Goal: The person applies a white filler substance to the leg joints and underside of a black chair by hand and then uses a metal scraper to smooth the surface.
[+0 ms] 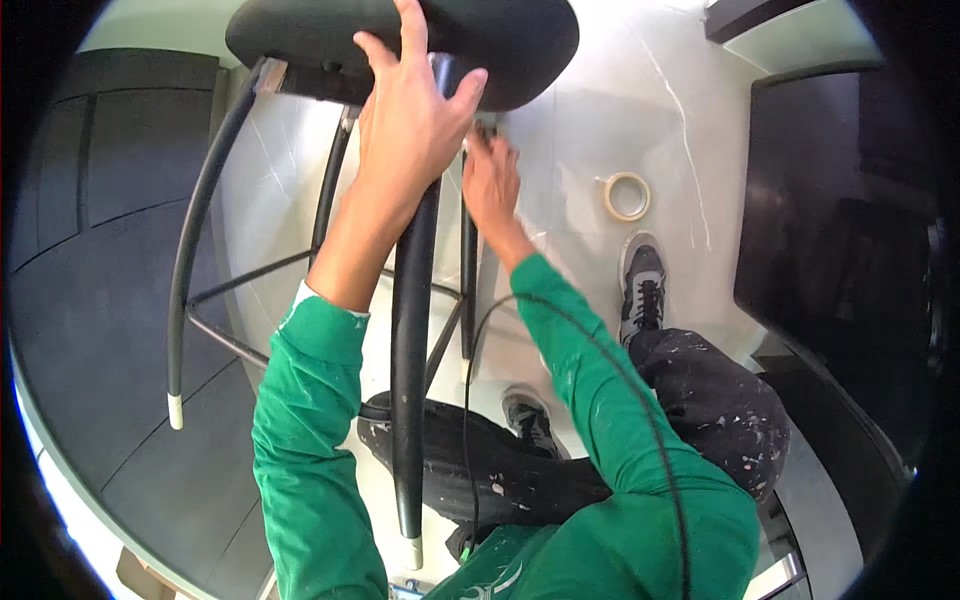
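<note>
A black bar stool (520, 50) with a rounded seat is tipped in front of me, its dark metal legs pointing toward me. The legs end in whitish tips; the nearest leg (415, 370) runs down the middle of the view. My left hand (415, 120) lies against the seat's underside where this leg joins, fingers and thumb spread. Just to its right and lower, my right hand (491, 180) has its fingers bent together near the top of another leg (469, 260). What those fingertips hold is too small and partly hidden to make out.
A roll of tape (627, 196) lies on the pale marbled floor near my shoe (643, 285). A black cable (590, 345) loops across my right sleeve. Dark panels (130, 300) stand on the left, and a glossy black cabinet (820, 220) on the right.
</note>
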Tool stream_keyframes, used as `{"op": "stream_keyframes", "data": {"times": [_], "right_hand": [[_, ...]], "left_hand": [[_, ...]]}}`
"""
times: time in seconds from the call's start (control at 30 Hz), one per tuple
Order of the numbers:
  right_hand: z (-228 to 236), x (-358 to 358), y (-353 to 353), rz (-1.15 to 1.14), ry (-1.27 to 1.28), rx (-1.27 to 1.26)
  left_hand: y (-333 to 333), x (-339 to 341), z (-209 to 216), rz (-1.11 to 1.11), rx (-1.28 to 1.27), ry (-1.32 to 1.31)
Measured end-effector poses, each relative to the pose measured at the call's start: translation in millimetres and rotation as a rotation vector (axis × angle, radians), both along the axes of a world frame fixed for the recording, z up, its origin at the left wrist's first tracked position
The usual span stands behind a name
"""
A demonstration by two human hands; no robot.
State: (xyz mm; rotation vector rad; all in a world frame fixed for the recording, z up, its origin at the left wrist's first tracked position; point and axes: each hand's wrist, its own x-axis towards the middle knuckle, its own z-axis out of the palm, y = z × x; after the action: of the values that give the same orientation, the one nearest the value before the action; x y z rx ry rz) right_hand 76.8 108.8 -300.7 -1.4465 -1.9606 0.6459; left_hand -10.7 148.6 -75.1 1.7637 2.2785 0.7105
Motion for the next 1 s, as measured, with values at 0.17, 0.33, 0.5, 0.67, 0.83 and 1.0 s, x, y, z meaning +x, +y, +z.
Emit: {"op": "stream_keyframes", "data": {"times": [0.17,0.33,0.5,0.67,0.83,1.0], "right_hand": [[13,-2,-30,0.079,-0.088,-0.217],[7,-3,1,-0.003,-0.043,-0.097],[11,0,-25,0.061,-0.096,-0.149],[-4,-3,14,0.019,-0.128,-0.001],[10,-1,-32,0.066,-0.150,-0.209],[6,-5,1,0.024,-0.077,-0.058]], "left_hand": [[-4,-11,0,0.029,-0.016,0.024],[1,-1,-3,-0.003,0.009,0.034],[-9,-11,-5,-0.005,-0.007,0.022],[0,3,-2,0.017,-0.011,0.044],[-7,-12,-10,0.013,0.004,0.059],[3,-5,-4,-0.038,0.046,0.079]]}}
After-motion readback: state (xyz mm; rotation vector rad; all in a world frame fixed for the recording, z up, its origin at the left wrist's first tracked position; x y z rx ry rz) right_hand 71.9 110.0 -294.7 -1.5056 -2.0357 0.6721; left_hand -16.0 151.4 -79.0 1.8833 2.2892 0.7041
